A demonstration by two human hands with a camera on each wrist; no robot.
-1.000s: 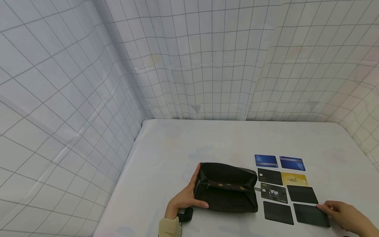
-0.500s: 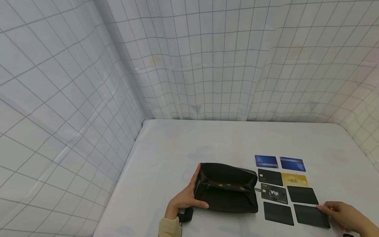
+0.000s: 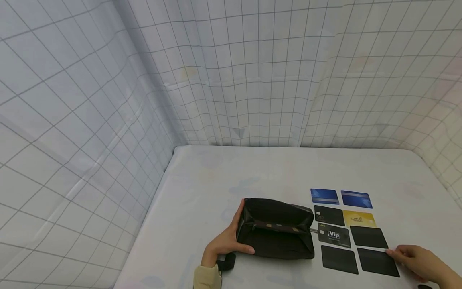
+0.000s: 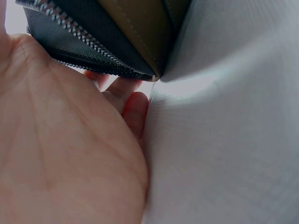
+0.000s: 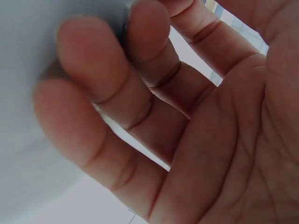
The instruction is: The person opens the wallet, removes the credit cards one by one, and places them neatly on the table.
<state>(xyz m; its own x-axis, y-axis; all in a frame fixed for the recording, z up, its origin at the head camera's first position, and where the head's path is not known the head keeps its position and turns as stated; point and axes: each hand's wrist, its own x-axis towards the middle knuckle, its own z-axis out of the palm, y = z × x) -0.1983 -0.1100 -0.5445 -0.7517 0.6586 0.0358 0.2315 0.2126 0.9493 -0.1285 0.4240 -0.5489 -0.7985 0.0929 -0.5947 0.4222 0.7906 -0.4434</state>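
Note:
A black zip wallet (image 3: pixel 276 249) lies gaping on the table, its inner compartments showing. My left hand (image 3: pixel 225 243) grips its left end, thumb along the front edge and fingers behind. In the left wrist view the wallet's zip (image 4: pixel 88 39) runs past the palm, with a brown inner panel (image 4: pixel 133 32) beside it. At the far right, my right hand (image 3: pixel 420 263) pinches the right edge of a plain black card (image 3: pixel 377 263) at the near end of the card rows. Curled fingers (image 5: pixel 88 60) fill the right wrist view, largely hiding that card.
Several cards are laid in two columns right of the wallet: blue cards (image 3: pixel 325 196) at the back, a yellow card (image 3: pixel 359 219), a grey VIP card (image 3: pixel 333 235) and other black cards (image 3: pixel 339 259). White gridded cloth walls (image 3: pixel 252 80) surround the white table (image 3: pixel 202 180).
The black card under my right fingers has shifted very slightly at its right end. The left hand and wallet hold still.

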